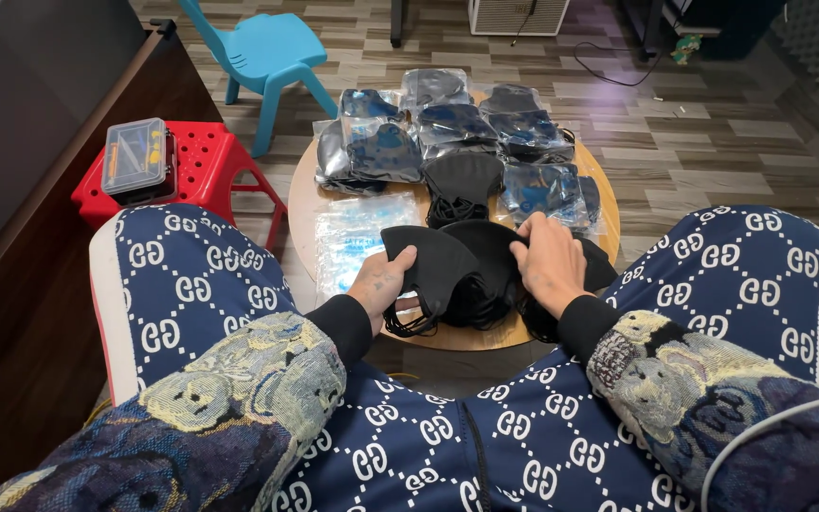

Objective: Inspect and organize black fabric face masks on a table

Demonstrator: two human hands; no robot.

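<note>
A small round wooden table [300, 204] stands between my knees. My left hand [381, 284] grips a folded black face mask [433, 265] at the near edge, its ear loops hanging below. My right hand [547, 261] rests fingers-down on a loose heap of black masks [490, 251] beside it. Behind them lies a stack of black masks [462, 180]. Several clear bags holding dark masks [386, 142] cover the far half of the table. A pile of empty clear bags [353, 237] lies at the left.
A red plastic stool [210, 166] carrying a clear compartment box [135, 156] stands at the left. A blue child's chair [272, 52] is behind it. A dark cabinet wall [40, 190] runs along the left. My patterned knees flank the table.
</note>
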